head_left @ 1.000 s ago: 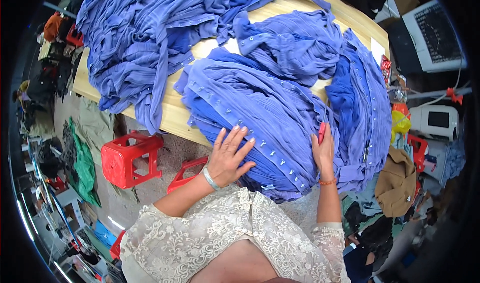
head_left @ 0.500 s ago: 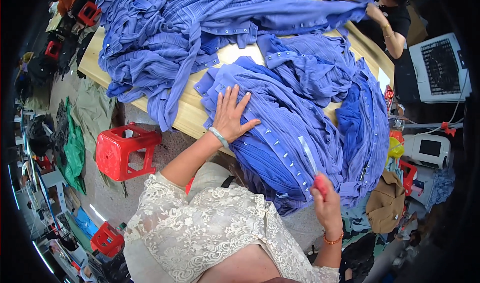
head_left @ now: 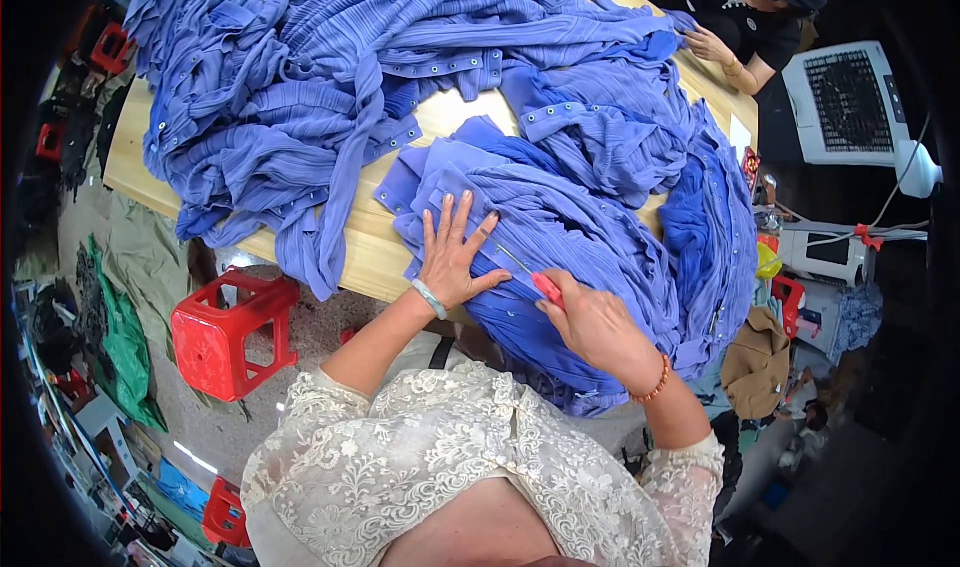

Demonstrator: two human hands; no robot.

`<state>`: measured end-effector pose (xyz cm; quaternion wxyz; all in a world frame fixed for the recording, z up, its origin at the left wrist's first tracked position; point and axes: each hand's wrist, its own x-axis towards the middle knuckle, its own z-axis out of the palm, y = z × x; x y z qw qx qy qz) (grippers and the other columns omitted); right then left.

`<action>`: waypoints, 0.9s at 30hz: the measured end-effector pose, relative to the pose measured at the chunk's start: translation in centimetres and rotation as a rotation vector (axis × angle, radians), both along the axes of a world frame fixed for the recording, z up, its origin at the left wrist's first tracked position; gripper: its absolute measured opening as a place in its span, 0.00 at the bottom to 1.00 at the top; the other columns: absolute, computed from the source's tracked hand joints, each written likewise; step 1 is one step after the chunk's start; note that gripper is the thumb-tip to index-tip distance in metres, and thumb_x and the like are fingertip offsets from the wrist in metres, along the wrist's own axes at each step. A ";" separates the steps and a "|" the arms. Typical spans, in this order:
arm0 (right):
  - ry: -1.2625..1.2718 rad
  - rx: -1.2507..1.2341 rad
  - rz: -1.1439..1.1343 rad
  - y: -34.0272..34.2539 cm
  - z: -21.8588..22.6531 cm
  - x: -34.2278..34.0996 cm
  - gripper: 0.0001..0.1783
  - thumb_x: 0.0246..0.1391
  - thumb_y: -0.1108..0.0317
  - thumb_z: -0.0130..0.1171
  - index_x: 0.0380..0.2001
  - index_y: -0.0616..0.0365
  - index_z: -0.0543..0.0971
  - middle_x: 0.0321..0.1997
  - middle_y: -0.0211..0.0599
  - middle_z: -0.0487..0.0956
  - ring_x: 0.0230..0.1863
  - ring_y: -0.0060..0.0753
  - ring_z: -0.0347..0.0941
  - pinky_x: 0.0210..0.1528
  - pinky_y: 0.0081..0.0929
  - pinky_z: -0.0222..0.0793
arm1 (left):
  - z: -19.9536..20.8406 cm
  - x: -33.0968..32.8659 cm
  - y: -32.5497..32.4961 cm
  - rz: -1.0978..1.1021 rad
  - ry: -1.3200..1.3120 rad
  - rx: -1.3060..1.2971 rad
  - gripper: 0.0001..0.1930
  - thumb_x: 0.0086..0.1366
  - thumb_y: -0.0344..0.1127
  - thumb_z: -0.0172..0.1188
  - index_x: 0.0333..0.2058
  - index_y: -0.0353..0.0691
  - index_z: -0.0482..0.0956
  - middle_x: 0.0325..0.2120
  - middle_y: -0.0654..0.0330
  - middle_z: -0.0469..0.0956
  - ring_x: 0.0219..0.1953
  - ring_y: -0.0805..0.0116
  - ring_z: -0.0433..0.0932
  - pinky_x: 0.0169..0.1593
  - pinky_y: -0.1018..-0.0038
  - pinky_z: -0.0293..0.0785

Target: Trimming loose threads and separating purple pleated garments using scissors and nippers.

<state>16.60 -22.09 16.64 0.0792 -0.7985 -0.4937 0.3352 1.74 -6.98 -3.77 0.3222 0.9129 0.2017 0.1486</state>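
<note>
Right hand [head_left: 600,329] clenched round the red-handled tool [head_left: 547,288], whose long axis runs from those fingers up-left toward the gap between thumb and forefinger of the nearer left hand [head_left: 450,265], pressed flat, fingers splayed, gripping nothing, blue garments [head_left: 590,229] directly beneath.

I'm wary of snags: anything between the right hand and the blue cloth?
Nothing visible blocks the right hand from the blue cloth; the left hand rests there, near the tip of the red-handled tool.
</note>
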 end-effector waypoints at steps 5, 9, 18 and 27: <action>0.009 -0.091 0.059 0.1 0.8 0.1 0.20 0.67 0.58 0.54 0.53 0.62 0.69 0.29 0.59 0.81 0.33 0.64 0.79 0.34 0.56 0.73 | 0.0 -0.4 0.8 -0.047 -0.008 0.009 0.48 0.56 0.71 0.62 0.71 0.56 0.61 0.75 0.45 0.43 0.76 0.37 0.39 0.70 0.32 0.29; 0.054 -0.212 -0.092 -3.7 3.5 0.1 0.23 0.66 0.58 0.57 0.58 0.56 0.69 0.31 0.55 0.81 0.35 0.62 0.79 0.37 0.51 0.72 | 2.7 -0.4 0.6 -0.129 -0.026 0.100 0.43 0.60 0.67 0.60 0.69 0.49 0.65 0.73 0.47 0.52 0.75 0.39 0.44 0.70 0.33 0.29; 0.094 -0.137 -0.263 -14.2 4.6 -1.2 0.25 0.66 0.58 0.57 0.60 0.56 0.67 0.32 0.56 0.81 0.34 0.63 0.79 0.36 0.52 0.72 | 7.3 2.5 -3.5 -0.698 -0.133 0.114 0.39 0.62 0.58 0.63 0.65 0.40 0.68 0.68 0.55 0.65 0.73 0.53 0.57 0.75 0.49 0.44; 0.129 -0.038 -0.361 -23.3 2.4 -2.1 0.23 0.66 0.57 0.56 0.59 0.52 0.67 0.36 0.56 0.82 0.37 0.64 0.79 0.38 0.54 0.72 | 9.3 7.2 -9.4 -1.084 -0.073 0.142 0.39 0.65 0.56 0.62 0.66 0.36 0.66 0.65 0.51 0.69 0.70 0.52 0.63 0.73 0.55 0.53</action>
